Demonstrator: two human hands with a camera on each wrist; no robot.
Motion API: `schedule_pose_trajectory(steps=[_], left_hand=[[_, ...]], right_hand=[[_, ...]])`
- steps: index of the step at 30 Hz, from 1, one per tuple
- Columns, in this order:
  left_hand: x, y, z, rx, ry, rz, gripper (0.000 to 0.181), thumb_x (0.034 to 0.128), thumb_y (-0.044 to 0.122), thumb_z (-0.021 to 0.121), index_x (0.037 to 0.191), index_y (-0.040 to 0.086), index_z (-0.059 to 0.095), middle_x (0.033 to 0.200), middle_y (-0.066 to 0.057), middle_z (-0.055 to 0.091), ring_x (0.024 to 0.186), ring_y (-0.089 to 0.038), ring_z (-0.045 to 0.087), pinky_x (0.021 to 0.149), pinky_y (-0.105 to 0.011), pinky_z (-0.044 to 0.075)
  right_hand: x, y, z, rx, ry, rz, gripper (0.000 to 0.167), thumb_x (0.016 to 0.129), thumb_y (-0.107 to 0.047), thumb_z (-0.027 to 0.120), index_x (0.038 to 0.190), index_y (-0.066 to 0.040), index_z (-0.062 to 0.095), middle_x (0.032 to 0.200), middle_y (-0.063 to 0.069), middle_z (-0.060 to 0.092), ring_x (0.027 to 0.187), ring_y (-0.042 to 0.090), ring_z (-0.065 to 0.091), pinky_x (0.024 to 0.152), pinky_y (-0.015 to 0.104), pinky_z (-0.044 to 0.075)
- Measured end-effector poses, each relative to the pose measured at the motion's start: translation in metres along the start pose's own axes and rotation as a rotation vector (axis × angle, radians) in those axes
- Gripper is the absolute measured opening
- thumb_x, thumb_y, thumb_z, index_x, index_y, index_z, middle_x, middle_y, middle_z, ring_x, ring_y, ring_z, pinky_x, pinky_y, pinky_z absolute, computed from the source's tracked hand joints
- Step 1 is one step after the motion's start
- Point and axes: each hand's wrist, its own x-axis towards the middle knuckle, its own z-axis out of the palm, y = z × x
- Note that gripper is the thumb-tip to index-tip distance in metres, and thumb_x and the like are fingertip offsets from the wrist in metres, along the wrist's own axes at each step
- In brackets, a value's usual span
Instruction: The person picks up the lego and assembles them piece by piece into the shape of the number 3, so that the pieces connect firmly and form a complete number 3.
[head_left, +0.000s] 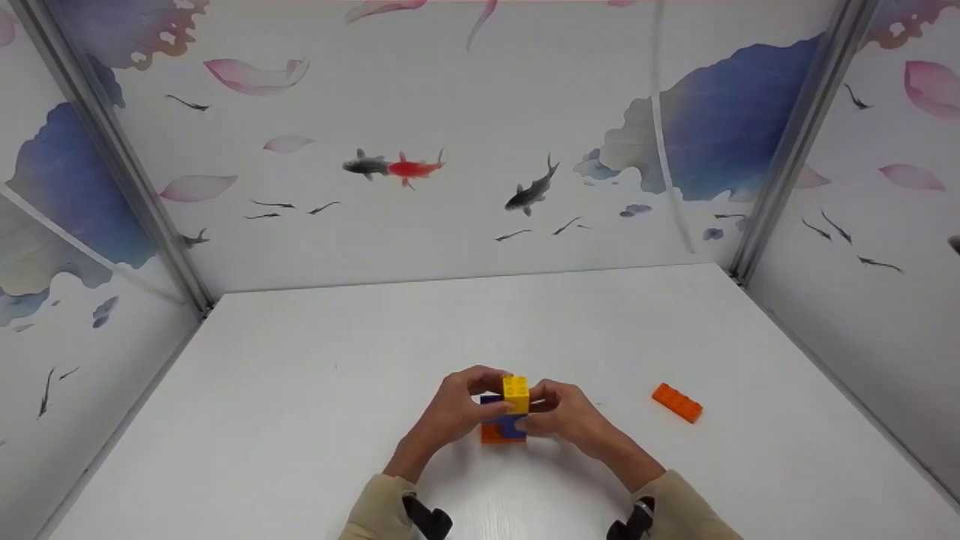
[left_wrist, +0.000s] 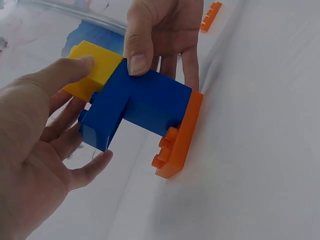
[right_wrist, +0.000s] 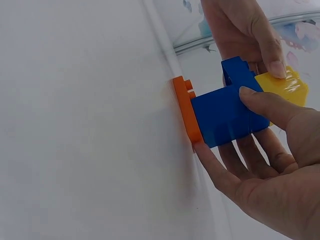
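Note:
A small stack of toy building bricks stands on the white table between both hands. At its bottom lies an orange brick (left_wrist: 182, 142), studs up. Blue bricks (left_wrist: 157, 97) rise from one end of it, the upper one jutting out sideways over the orange studs. On top sits a yellow brick (head_left: 516, 394). My left hand (head_left: 461, 405) pinches the yellow brick between thumb and fingers. My right hand (head_left: 562, 411) grips the blue bricks, thumb on the near face, fingers behind; in the right wrist view its little finger touches the orange brick's end.
A second orange brick (head_left: 677, 403) lies alone on the white table (head_left: 315, 450), to the right of the hands. Printed walls (head_left: 465, 225) with fish and petals enclose the back and sides, joined by metal corner posts (head_left: 795, 142).

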Motion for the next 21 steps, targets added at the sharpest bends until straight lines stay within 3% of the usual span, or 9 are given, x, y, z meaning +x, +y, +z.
schedule_pose_trajectory(steps=[4, 11, 21], left_hand=[[-0.003, -0.006, -0.007, -0.034, -0.039, -0.007, 0.052, 0.0905, 0.031, 0.075, 0.136, 0.012, 0.057, 0.125, -0.011, 0.067, 0.121, -0.028, 0.063, 0.111, -0.052, 0.046], [-0.015, -0.024, -0.016, -0.089, -0.108, -0.109, 0.052, 0.0929, 0.034, 0.072, 0.136, 0.01, 0.056, 0.141, -0.013, 0.057, 0.132, -0.034, 0.055, 0.109, -0.052, 0.048], [-0.02, -0.035, -0.019, -0.134, -0.117, -0.149, 0.044, 0.0949, 0.037, 0.068, 0.131, 0.013, 0.063, 0.132, -0.011, 0.064, 0.12, -0.027, 0.064, 0.104, -0.042, 0.053]], right_hand=[[0.0, -0.001, 0.002, -0.019, 0.004, 0.009, 0.035, 0.083, -0.021, 0.082, 0.111, -0.007, 0.065, 0.124, 0.009, 0.068, 0.117, 0.026, 0.066, 0.098, 0.039, 0.057], [0.001, -0.004, 0.002, -0.023, 0.005, 0.024, 0.036, 0.084, -0.017, 0.081, 0.113, -0.006, 0.063, 0.127, 0.011, 0.068, 0.117, 0.027, 0.065, 0.101, 0.042, 0.056], [0.001, -0.003, 0.002, -0.025, 0.004, 0.033, 0.039, 0.083, -0.018, 0.082, 0.115, -0.006, 0.063, 0.126, 0.009, 0.068, 0.115, 0.024, 0.066, 0.101, 0.041, 0.056]])
